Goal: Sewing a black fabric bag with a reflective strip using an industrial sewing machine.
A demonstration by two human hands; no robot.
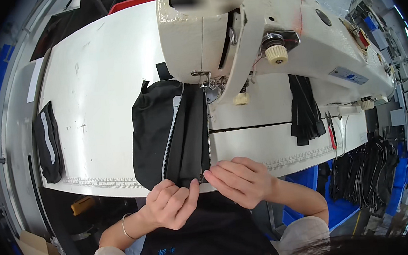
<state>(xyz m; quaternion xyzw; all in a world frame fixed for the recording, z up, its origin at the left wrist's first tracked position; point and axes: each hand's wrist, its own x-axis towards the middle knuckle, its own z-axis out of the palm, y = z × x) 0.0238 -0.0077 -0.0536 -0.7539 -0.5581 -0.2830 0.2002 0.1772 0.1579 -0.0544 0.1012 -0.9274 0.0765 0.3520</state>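
Black, probably light, limp and easily puckered, the zippered pouch point(152, 132) is laid beneath the sewing machine point(262, 20), its near zipper end, seemingly the best hold, being pinched by the closed fingertips of left hand point(171, 204) and right hand point(242, 182).

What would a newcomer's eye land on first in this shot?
The large off-white sewing machine filling the top centre and right. Below it, a black zippered piece lies on the white table, the left hand and right hand gripping its near end. Black strips lie farther right.
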